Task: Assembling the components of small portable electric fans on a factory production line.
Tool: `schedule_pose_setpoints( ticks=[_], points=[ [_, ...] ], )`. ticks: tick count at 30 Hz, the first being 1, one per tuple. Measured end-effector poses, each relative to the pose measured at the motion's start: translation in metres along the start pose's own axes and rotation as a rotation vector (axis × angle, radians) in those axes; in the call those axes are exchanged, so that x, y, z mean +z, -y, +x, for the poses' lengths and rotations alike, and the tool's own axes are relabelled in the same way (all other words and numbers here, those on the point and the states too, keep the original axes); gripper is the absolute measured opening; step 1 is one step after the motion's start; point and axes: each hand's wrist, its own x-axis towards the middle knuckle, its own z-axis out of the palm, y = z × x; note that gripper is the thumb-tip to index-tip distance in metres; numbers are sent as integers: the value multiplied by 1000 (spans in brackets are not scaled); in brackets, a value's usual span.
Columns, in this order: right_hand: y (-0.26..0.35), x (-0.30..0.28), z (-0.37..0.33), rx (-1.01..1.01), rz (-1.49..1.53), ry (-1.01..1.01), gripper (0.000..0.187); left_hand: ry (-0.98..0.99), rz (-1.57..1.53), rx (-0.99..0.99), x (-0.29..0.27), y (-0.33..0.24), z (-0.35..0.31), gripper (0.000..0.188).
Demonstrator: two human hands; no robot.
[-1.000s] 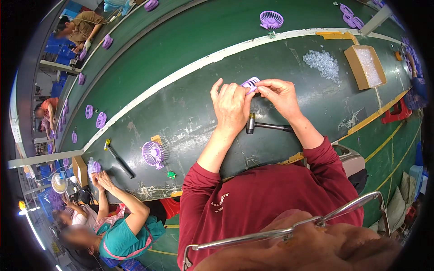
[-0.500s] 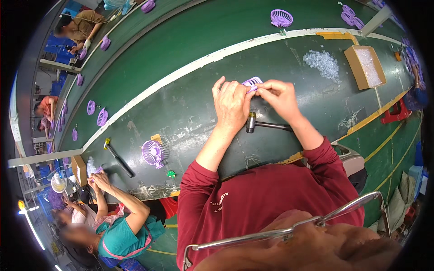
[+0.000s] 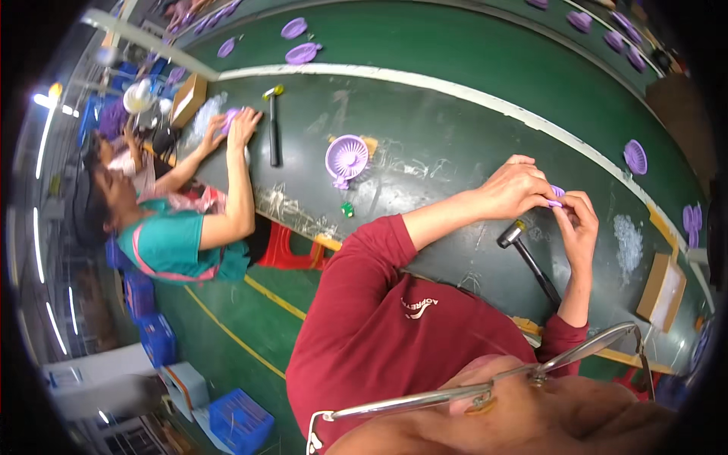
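Both my hands meet over the dark green workbench (image 3: pixel 425 174), holding one small purple plastic part (image 3: pixel 556 196) between their fingertips. My left hand (image 3: pixel 516 188) grips it from the left, and my right hand (image 3: pixel 579 221) pinches it from the right. Just below the hands a black-handled hammer (image 3: pixel 528 256) lies on the bench. A purple round fan grille (image 3: pixel 346 158) rests on the bench further left, out of reach of both hands.
A co-worker in a teal shirt (image 3: pixel 178 239) works at the bench's left end, beside a second hammer (image 3: pixel 272 125). A cardboard box (image 3: pixel 662 288) and a pile of clear bits (image 3: pixel 628 239) lie at right. Purple parts (image 3: pixel 635 157) ride the green belt. Blue crates (image 3: pixel 241 421) stand on the floor.
The view has swung round and tilted, so the bench now runs diagonally and the co-worker shows at upper left. My hands still hold the purple part together above the hammer.
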Motion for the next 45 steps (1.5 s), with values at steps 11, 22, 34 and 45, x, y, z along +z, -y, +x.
schedule_pose_setpoints(
  ticks=[11, 22, 34, 45],
  points=[
    [13, 25, 39, -121, -283, 53, 14, -164, -98, -270, -33, 6, -21, 28],
    [6, 39, -11, 107, -71, 49, 50, -480, 1027, -651, -182, 28, -206, 27],
    [-1, 28, -56, -11, -623, 13, 33, -403, 366, -603, -80, 31, -157, 20],
    [16, 120, -24, -219, -429, 141, 22, -287, -24, -589, -37, -4, -120, 43]
  ],
)
